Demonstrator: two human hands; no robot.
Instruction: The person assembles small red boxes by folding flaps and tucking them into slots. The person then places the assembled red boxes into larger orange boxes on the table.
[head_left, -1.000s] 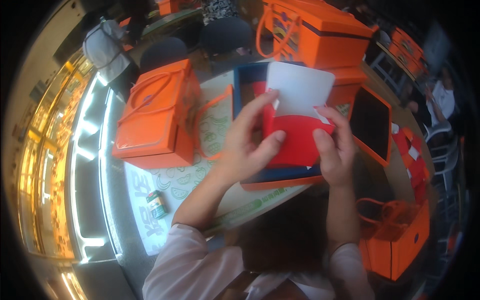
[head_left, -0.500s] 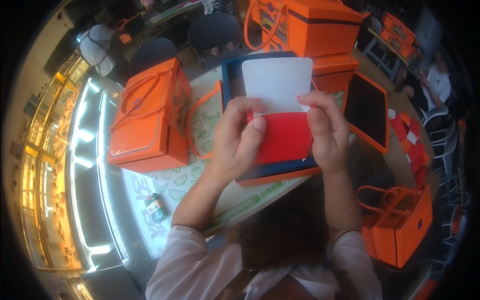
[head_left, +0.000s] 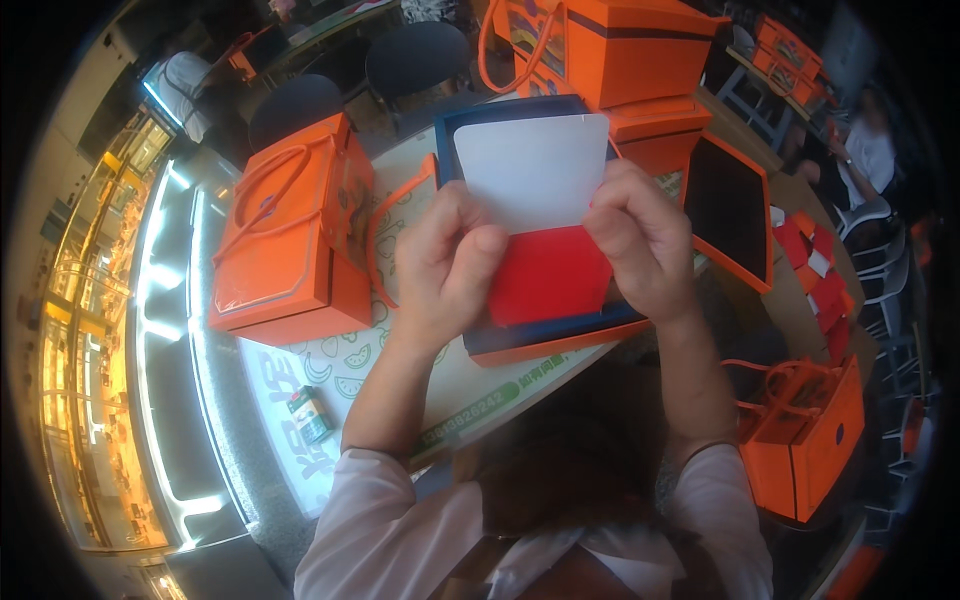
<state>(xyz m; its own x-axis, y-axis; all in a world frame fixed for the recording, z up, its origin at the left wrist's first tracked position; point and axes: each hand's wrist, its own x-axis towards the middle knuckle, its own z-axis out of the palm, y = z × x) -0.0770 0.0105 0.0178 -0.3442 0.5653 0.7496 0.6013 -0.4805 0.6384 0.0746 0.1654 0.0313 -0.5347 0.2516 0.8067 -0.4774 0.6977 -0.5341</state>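
Observation:
Between my two hands is a folded piece of card, red on its lower panel (head_left: 550, 278) and plain white on the raised upper panel (head_left: 535, 170). My left hand (head_left: 445, 262) is closed on its left side near the fold, thumb in front. At the right side, my right hand (head_left: 645, 240) pinches the card at about the same height. Beneath the card lies an open orange box (head_left: 570, 347) with a dark blue inside. The card covers most of what the box holds.
An orange gift box with handles (head_left: 295, 235) stands on the left of the table, near a small green packet (head_left: 310, 415). More orange boxes (head_left: 650, 55) are stacked behind. A dark-lined lid (head_left: 728, 212) leans at right. Below it sits an orange bag (head_left: 805, 435). A lit display case (head_left: 100, 350) runs along the left.
Both hands have shifted slightly left with the card. The fingers have curled in more tightly at its sides, and the white panel appears larger and tilted.

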